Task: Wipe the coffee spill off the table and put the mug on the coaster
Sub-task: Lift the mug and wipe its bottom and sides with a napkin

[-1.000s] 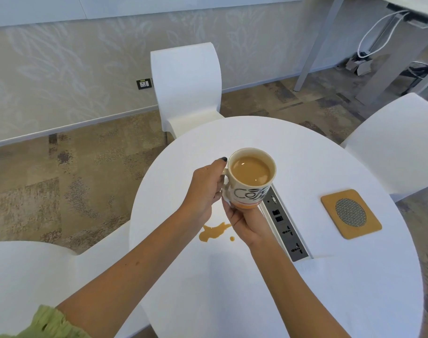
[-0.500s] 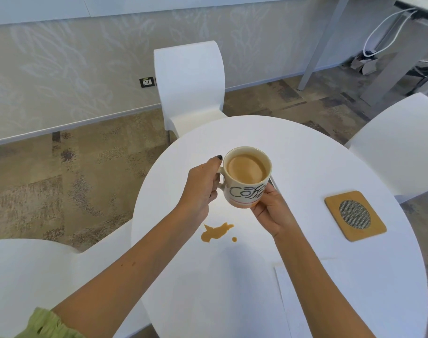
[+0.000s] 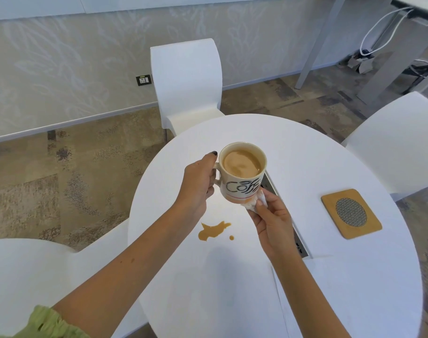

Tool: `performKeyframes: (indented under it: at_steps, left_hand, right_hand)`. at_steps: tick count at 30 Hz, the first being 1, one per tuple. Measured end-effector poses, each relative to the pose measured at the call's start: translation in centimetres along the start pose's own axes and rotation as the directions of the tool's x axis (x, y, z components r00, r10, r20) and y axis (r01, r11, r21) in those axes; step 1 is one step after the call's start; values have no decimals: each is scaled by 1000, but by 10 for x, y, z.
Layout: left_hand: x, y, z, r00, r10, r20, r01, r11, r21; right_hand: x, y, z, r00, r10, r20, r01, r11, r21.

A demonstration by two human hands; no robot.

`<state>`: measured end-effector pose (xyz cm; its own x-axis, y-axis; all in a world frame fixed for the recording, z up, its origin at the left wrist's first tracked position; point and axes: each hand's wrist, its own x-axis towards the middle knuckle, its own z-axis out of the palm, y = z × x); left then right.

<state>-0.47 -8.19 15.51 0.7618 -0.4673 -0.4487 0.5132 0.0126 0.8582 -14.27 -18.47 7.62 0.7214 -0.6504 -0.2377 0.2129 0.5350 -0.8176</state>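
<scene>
A cream mug (image 3: pixel 242 176) with black lettering, full of milky coffee, hangs in the air above the round white table (image 3: pixel 293 152). My left hand (image 3: pixel 196 184) grips its handle. My right hand (image 3: pixel 269 220) pinches a crumpled white tissue (image 3: pixel 255 202) against the mug's lower right side and base. A brown coffee spill (image 3: pixel 211 231) with a small drop beside it lies on the table below and left of the mug. The square wooden coaster (image 3: pixel 351 213) with a round mesh centre lies to the right, apart from both hands.
A grey socket strip (image 3: pixel 298 242) is set into the table behind my right hand. A white sheet (image 3: pixel 330 301) lies at the near right. White chairs stand at the far side (image 3: pixel 186 81), right (image 3: pixel 398 137) and near left (image 3: pixel 25 276).
My right hand slid from under the mug to its lower right side, and the tissue now shows against the mug. The mug stays held above the table, tilted slightly.
</scene>
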Motion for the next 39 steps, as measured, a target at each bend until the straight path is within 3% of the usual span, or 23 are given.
performKeyframes:
  at_steps: [9, 18, 25, 32, 36, 39]
  left_hand:
    - [-1, -1, 2, 1000, 14, -16, -14, 1000, 8]
    - [-4, -3, 3, 996, 41, -84, -36, 998, 53]
    - [-5, -7, 1, 996, 61, -64, -59, 998, 37]
    - [-6, -10, 2, 996, 72, -47, -71, 997, 18]
    - [-4, -7, 0, 997, 68, -32, -68, 998, 15]
    - [-3, -7, -1, 998, 60, -24, -59, 998, 37]
  right_hand:
    - [-31, 13, 32, 982, -44, -184, 55, 997, 54]
    - [-36, 16, 61, 931, 234, -281, -117, 919, 378]
    - [-26, 8, 81, 856, 505, -107, -310, 668, 676]
    - [-9, 3, 88, 743, 668, 37, -420, 422, 803]
    - [-11, 1, 80, 748, 656, 100, -438, 375, 817]
    - [-15, -2, 71, 758, 642, 112, -458, 403, 792]
